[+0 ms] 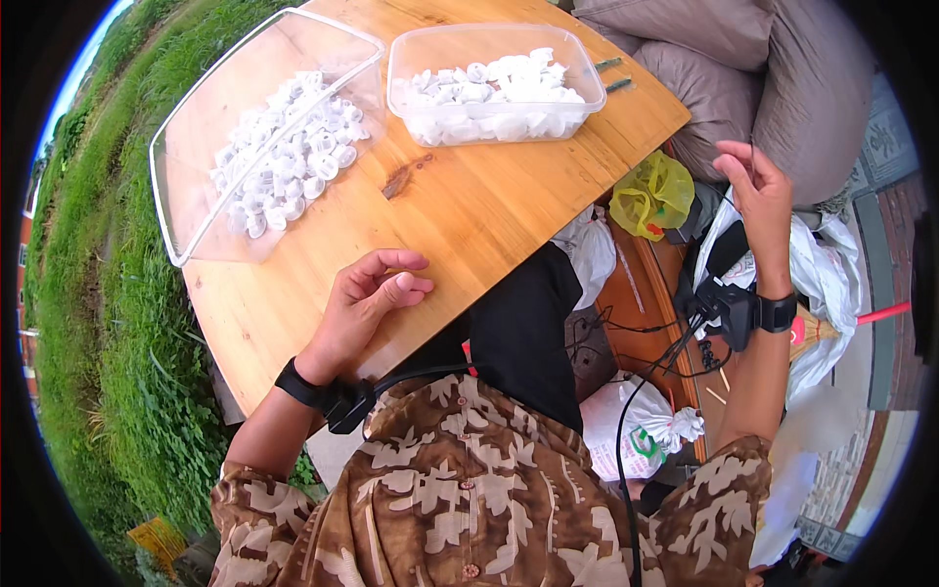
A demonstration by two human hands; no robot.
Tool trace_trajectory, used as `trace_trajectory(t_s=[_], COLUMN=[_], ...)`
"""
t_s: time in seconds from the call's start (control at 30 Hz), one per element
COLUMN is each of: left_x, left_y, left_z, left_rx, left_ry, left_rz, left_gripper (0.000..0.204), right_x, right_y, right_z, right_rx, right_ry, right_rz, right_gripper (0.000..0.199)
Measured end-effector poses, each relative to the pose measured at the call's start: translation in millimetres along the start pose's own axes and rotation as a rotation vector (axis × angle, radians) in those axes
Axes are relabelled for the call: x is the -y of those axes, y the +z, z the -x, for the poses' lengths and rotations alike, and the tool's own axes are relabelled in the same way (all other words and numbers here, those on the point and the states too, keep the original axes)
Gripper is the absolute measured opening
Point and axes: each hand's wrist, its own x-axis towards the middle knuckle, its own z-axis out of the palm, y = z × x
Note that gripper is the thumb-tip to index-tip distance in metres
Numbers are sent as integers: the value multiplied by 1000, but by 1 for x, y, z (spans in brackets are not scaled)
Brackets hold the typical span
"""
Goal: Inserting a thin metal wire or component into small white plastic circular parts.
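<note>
My left hand [374, 298] is over the near edge of the wooden table [469, 196], fingers curled and thumb brought against them. Anything between them is too small to make out. Off the table's right side, my right hand [758, 196] is raised with thumb and forefinger drawn close; what they hold, if anything, cannot be made out. Beyond my left hand, a large clear plastic box [168, 210] contains many small white caps or rings [293, 157]. Right of it stands a smaller clear tub [396, 88] with white plastic pieces [479, 93].
Two short dark green strips [618, 85] lie by the tub. Grey-brown cushions [685, 88] border the table's far right. A yellow plastic bag [652, 194], white bags [641, 426] and black cables [665, 362] are below at right. Black bands with devices [729, 311] sit on both wrists. Grass [137, 323] lies left.
</note>
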Motion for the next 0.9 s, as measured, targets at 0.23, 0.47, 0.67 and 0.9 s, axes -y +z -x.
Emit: trace_trajectory(t_s=[0.23,0.47,0.67,0.9], left_x=[-7,-3,0,-1], left_y=[3,2,1,1], left_z=[5,4,6,5], left_rx=[116,120,124,127], left_ry=[-9,-6,10,10], left_rz=[89,115,151,174], left_gripper=[23,25,23,23], right_x=[55,48,45,58], right_y=[129,174,167,141], right_z=[-128,-154,-153,-148], right_rx=[422,669,599,556], right_ry=[-481,-376,-430,-323], right_rz=[439,808,693,199], right_gripper=[22,18,14,14])
